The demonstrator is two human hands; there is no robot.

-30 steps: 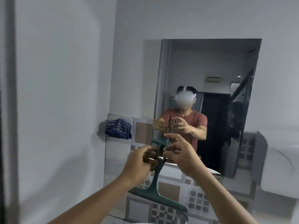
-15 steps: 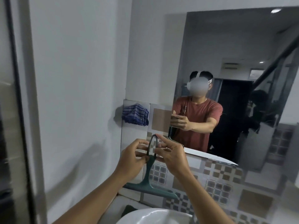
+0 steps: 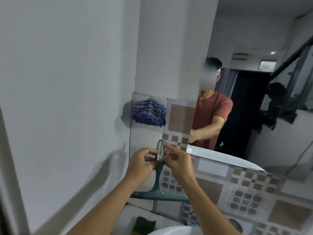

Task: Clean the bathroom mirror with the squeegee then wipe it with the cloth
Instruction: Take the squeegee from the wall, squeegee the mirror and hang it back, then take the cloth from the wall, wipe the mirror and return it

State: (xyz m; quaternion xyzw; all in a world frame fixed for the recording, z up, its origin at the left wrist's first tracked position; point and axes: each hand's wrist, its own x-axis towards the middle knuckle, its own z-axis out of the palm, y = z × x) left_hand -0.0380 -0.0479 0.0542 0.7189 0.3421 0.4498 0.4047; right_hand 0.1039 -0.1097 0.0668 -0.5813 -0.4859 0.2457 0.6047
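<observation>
A green squeegee [image 3: 158,187] hangs upright against the tiled wall, its blade at the bottom and its looped handle on top. My left hand [image 3: 141,164] pinches the handle from the left. My right hand [image 3: 177,162] holds the loop from the right, fingers partly curled. A blue checked cloth [image 3: 149,111] hangs on the tile above and to the left of the hands. The mirror [image 3: 264,99] fills the upper right of the wall and reflects a person in a red shirt.
A white sink rim [image 3: 171,230] shows at the bottom edge. A dark green sponge [image 3: 144,223] lies on the ledge beside it. A plain white wall stands close on the left. Patterned tiles [image 3: 245,192] run below the mirror.
The view has swung left and closer to the wall. Both hands stay on the squeegee handle, which now sits lower left of the mirror.
</observation>
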